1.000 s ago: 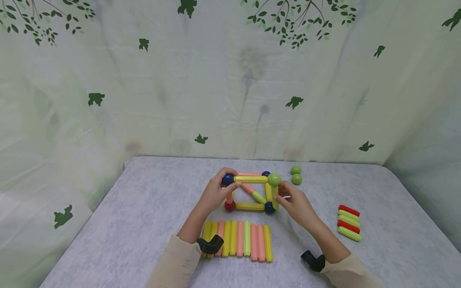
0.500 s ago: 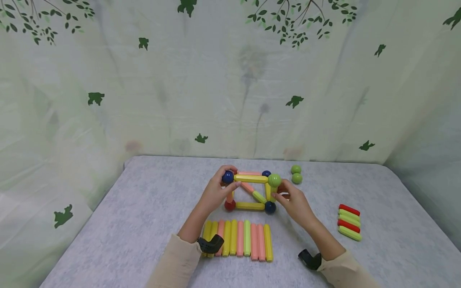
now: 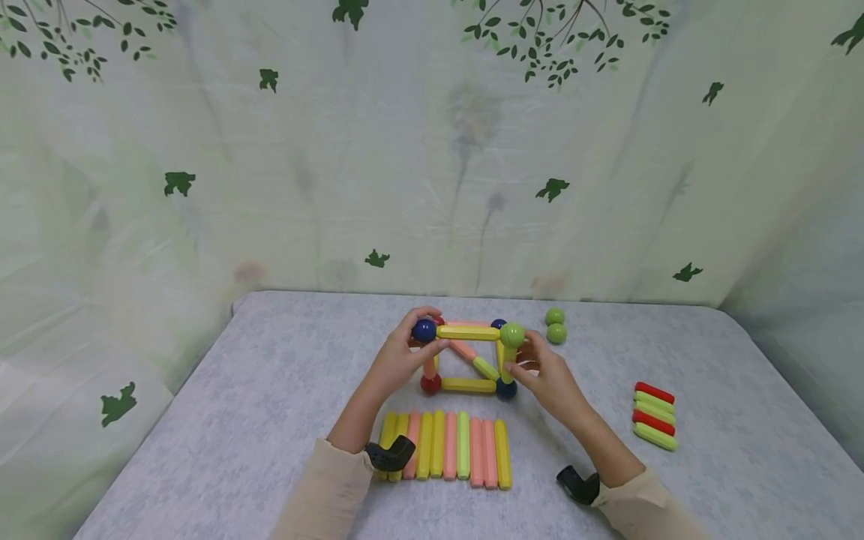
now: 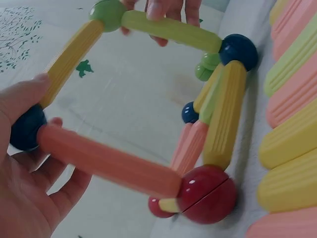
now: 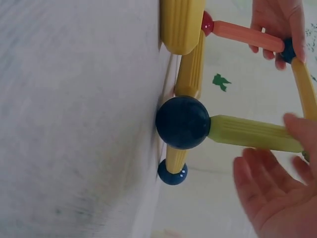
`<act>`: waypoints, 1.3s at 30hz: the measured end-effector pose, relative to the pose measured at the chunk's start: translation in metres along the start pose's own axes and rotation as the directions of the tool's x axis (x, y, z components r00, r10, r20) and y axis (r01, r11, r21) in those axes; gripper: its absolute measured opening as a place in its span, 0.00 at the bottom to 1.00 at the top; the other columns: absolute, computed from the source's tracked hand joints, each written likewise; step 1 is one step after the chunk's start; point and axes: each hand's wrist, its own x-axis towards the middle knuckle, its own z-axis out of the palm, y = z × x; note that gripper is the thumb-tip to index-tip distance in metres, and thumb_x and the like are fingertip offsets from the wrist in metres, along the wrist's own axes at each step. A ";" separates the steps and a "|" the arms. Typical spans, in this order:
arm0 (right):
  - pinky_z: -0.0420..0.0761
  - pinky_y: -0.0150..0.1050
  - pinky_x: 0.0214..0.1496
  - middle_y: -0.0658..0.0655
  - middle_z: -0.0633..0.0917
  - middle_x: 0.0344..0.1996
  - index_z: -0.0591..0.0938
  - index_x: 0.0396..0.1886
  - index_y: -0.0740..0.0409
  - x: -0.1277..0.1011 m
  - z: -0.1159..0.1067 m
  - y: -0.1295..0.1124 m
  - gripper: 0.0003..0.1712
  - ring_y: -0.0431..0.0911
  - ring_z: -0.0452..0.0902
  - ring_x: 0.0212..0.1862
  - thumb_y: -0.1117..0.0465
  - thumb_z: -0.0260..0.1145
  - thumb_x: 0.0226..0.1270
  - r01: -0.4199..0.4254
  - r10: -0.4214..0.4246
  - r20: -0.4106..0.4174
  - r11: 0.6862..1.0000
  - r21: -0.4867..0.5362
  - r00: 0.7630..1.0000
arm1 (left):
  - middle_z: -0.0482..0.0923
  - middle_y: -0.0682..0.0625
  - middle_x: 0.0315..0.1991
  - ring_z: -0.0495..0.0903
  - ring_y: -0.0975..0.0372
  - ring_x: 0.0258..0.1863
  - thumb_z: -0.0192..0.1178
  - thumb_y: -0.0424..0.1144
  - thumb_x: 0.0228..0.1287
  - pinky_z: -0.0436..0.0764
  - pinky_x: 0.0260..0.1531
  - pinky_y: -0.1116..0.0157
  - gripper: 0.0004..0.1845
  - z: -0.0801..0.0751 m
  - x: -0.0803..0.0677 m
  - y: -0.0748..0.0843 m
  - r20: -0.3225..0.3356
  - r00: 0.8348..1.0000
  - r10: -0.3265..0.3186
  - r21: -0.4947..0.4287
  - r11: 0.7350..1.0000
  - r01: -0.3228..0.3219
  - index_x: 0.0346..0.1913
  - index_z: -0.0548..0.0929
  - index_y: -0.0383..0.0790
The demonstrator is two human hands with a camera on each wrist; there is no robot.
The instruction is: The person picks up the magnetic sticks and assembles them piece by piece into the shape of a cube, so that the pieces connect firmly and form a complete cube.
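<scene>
My left hand [image 3: 398, 360] grips a blue ball [image 3: 424, 331] at the upper left corner of an upright frame of magnetic sticks and balls, its thumb along the top yellow stick [image 3: 469, 332]. A salmon stick [image 4: 109, 158] runs down from that ball to a red ball [image 4: 206, 195]. At the other end of the top stick is a green ball [image 3: 512, 334]. Below it, my right hand [image 3: 550, 375] loosely pinches a light green stick [image 5: 250, 133], whose lower end meets a dark blue ball [image 5: 183, 122]. A lower yellow stick [image 3: 469, 385] joins the bottom balls.
A row of yellow, pink and green sticks [image 3: 450, 446] lies in front of the frame. To the right are several short red and green sticks [image 3: 655, 417]. Two green balls [image 3: 556, 333] rest behind the right hand. A patterned curtain [image 3: 432, 150] hangs behind the table.
The light green stick's lower end has swung left onto the dark blue ball. My right hand has shifted slightly left with it, and the top blue ball and my left hand slightly left too.
</scene>
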 end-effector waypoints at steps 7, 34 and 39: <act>0.77 0.40 0.43 0.58 0.78 0.45 0.62 0.61 0.46 0.001 -0.003 -0.002 0.32 0.49 0.75 0.46 0.68 0.61 0.59 0.173 -0.173 -0.076 0.985 -0.007 0.982 | 0.71 0.46 0.48 0.73 0.56 0.43 0.63 0.39 0.56 0.73 0.45 0.56 0.21 -0.016 -0.001 0.001 0.026 1.000 0.010 -0.046 0.999 -0.009 0.52 0.70 0.38; 0.72 0.56 0.44 0.61 0.73 0.53 0.61 0.65 0.52 -0.076 -0.090 0.018 0.40 0.56 0.67 0.53 0.58 0.69 0.54 -0.045 0.042 -0.016 0.957 -0.288 0.999 | 0.69 0.46 0.51 0.71 0.53 0.48 0.65 0.41 0.53 0.73 0.46 0.56 0.30 -0.038 -0.061 -0.015 0.039 0.966 -0.257 0.230 0.943 0.242 0.59 0.66 0.42; 0.72 0.56 0.46 0.63 0.73 0.52 0.64 0.62 0.57 -0.098 -0.111 0.034 0.37 0.58 0.67 0.52 0.57 0.69 0.53 -0.175 0.211 0.067 0.920 -0.351 0.975 | 0.67 0.47 0.50 0.70 0.57 0.44 0.65 0.43 0.53 0.75 0.40 0.59 0.31 -0.036 -0.086 -0.026 0.122 0.886 -0.447 0.379 0.846 0.374 0.60 0.66 0.40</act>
